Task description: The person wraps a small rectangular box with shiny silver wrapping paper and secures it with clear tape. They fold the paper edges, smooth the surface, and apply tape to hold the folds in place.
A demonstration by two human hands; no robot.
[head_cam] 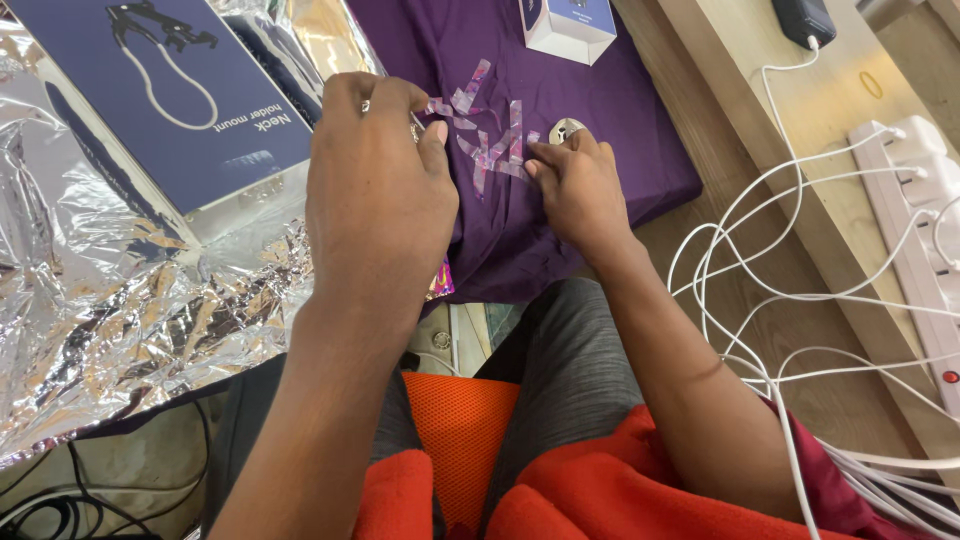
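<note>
- Left hand (385, 190), centre of frame: fingers curled closed, thumb and forefinger pinching one end of a shiny foil strip (440, 108).
- Right hand (578, 190), just right of centre: fingertips pressed down on the pile of foil strips (495, 140); no grip visible, fingers bent.
- Strips lie on the purple cloth (620, 130), upper centre.
- Crumpled silver foil sheet (120, 320) at left, with a dark blue box (150, 90) on it.
- White cables (800, 330) at right, near a power strip (915, 220).
</note>
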